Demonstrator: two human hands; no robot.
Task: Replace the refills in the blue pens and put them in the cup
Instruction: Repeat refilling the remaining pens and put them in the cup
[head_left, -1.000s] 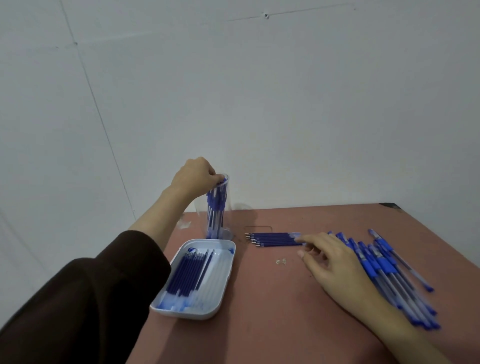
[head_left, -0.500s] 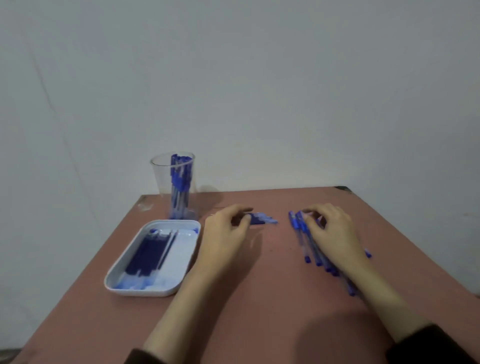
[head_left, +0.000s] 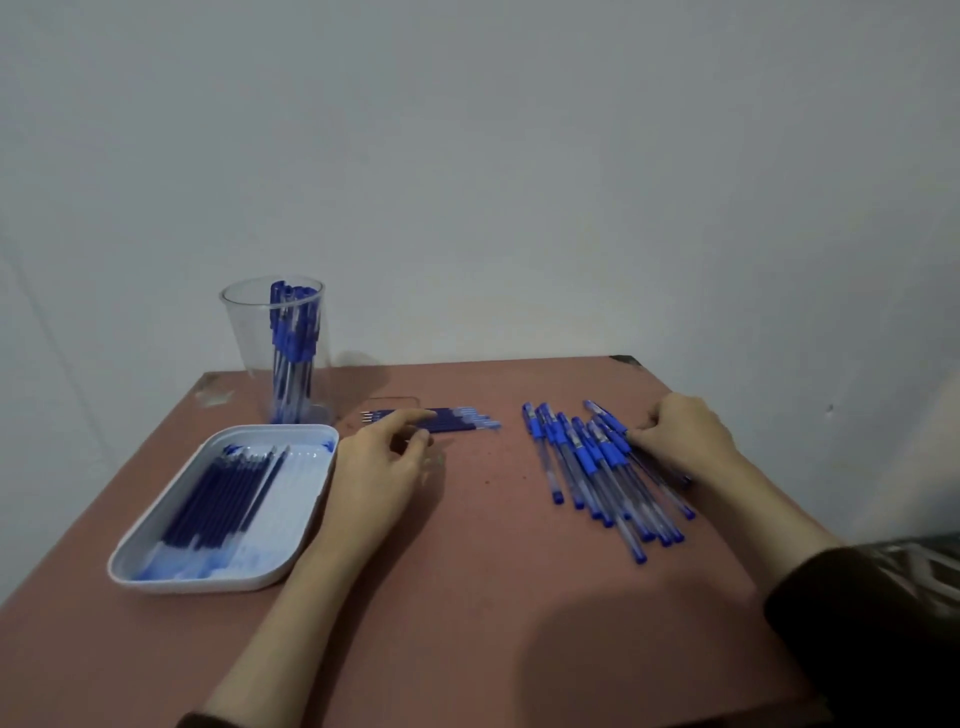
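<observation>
- Since a second ago the left hand (head_left: 382, 467) has left the cup (head_left: 249, 332) and come down by the loose refills (head_left: 457, 421). The right hand (head_left: 685, 431) has slid off the row of pens (head_left: 582, 462) to its far right edge.
- The reddish table (head_left: 493, 597) carries everything and stands against a pale wall.
- A white tray (head_left: 223, 584) sits at the left, with dark blue refills in the tray (head_left: 218, 499) lying side by side along its left half.
- The clear cup stands upright just behind the tray. The pens in the cup (head_left: 291, 343) lean against its right side.
- The row of blue pens lies fanned on the table at the right, well apart from the cup.
- The right hand has its fingers curled, with the tips on the outermost pen. I cannot tell whether they pinch it.
- The left hand is loose, with the index finger stretched over the loose refills and nothing held. Whether it touches them is too blurred to tell.
- The loose refills lie in a small bundle between the cup and the pens.
</observation>
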